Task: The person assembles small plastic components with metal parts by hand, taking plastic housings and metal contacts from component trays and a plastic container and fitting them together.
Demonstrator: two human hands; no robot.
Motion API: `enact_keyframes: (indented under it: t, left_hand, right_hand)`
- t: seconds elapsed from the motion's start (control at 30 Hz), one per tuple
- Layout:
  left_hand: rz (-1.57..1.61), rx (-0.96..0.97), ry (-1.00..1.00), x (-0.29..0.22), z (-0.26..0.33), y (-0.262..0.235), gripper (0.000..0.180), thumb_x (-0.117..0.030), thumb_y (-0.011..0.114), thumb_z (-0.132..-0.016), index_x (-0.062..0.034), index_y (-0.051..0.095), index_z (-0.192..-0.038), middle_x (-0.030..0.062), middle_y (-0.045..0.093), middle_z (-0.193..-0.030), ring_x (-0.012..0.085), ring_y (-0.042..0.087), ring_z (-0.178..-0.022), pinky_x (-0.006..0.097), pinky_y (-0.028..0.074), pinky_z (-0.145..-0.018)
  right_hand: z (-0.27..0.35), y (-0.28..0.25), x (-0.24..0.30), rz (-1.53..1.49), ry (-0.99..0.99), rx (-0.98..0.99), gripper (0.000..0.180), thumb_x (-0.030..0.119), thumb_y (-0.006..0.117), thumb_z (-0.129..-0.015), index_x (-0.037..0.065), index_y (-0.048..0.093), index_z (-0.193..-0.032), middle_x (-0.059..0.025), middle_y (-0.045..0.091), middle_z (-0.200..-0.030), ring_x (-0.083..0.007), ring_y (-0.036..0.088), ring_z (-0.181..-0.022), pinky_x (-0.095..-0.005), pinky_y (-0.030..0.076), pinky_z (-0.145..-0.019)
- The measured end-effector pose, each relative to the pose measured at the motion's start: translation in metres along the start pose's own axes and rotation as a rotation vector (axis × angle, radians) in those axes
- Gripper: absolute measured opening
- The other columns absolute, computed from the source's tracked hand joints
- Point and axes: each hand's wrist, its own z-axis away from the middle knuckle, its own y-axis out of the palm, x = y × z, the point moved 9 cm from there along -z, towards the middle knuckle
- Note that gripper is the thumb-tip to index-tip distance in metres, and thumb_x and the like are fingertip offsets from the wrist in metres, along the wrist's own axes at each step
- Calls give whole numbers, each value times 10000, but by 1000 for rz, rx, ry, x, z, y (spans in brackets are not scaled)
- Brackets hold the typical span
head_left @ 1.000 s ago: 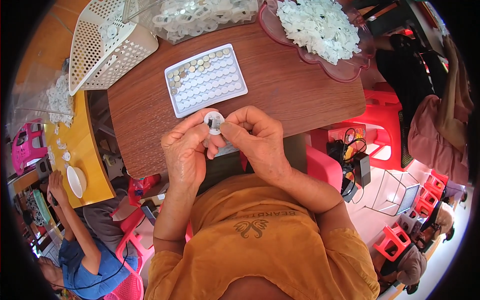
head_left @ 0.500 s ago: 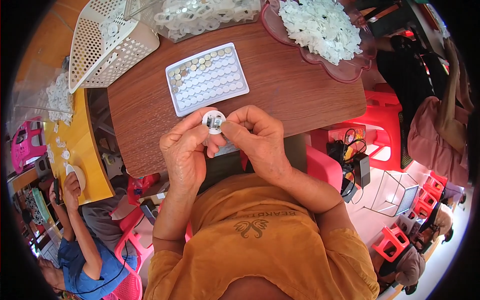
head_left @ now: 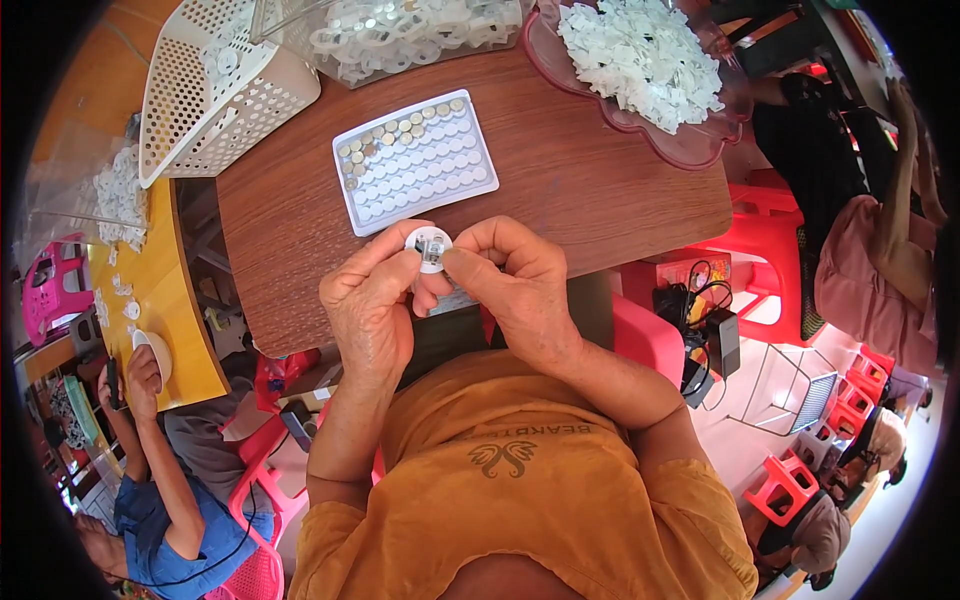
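So the biggest thing here is a brown wood-look table (head_left: 600,190). Up at its left corner sits a white perforated basket (head_left: 230,120) with some pale plastic bits inside, then a clear bin (head_left: 400,74) full of whitish round rings, and on the right a pink scalloped bowl (head_left: 690,150) heaped with translucent white flakes. All three get chopped off by the top edge. Mid-table there's a shallow white tray (head_left: 420,213): little metallic rounds fill the top row and bunch at upper left; can't tell if the other white circles are filled or bare.

Both hands are nearly closed. The left hand (head_left: 370,290) pinches a white disc (head_left: 430,250) from the left, and the right hand (head_left: 515,290) has its thumb and fingers pinched at the right edge. Disc's just below the tray, dark and silvery inside, too tiny to make out.
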Motion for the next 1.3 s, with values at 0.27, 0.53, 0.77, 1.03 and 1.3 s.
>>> enact_keyframes:
  t: [0.27, 0.53, 0.77, 1.03, 1.3]
  left_hand:
    - [40, 22, 8, 0, 0, 3, 230, 27, 522, -817, 108, 617, -1010, 110, 625, -686, 94, 532, -498, 186, 402, -454]
    - [-14, -8, 43, 0, 1, -1, 244, 22, 505, -821, 105, 615, -1022, 108, 625, -685, 91, 532, -506, 182, 399, -458]
    - [16, -8, 12, 3, 0, -1, 257, 14, 504, -824, 94, 613, -1042, 117, 625, -671, 94, 527, -493, 181, 380, -438]
    - [-23, -29, -55, 3, -1, 1, 276, 9, 510, -821, 91, 603, -1067, 133, 625, -662, 106, 525, -470, 189, 366, -412]
    - [5, 15, -83, 4, -3, 4, 282, -34, 510, -844, 94, 589, -1083, 151, 629, -660, 109, 524, -464, 191, 370, -408]
  right_hand:
    - [2, 1, -2, -21, 7, -14, 18, 27, 584, -849, 14, 573, -842, 33, 562, -714, 2, 450, -629, -165, 347, -539]
    - [2, 1, -5, -37, 25, -14, 26, 35, 588, -847, 16, 573, -836, 34, 554, -713, 0, 440, -624, -167, 337, -537]
    - [-1, -1, -5, -27, 18, -24, 44, 52, 595, -844, 22, 576, -818, 42, 535, -681, 3, 421, -601, -167, 320, -520]
    - [-4, -5, -16, -83, 150, -55, 67, 82, 609, -833, 35, 584, -791, 46, 494, -605, -3, 362, -495, -175, 227, -423]
    - [-5, -7, -19, -156, 231, -70, 76, 86, 609, -821, 28, 579, -782, 32, 493, -598, -17, 364, -474, -178, 227, -416]
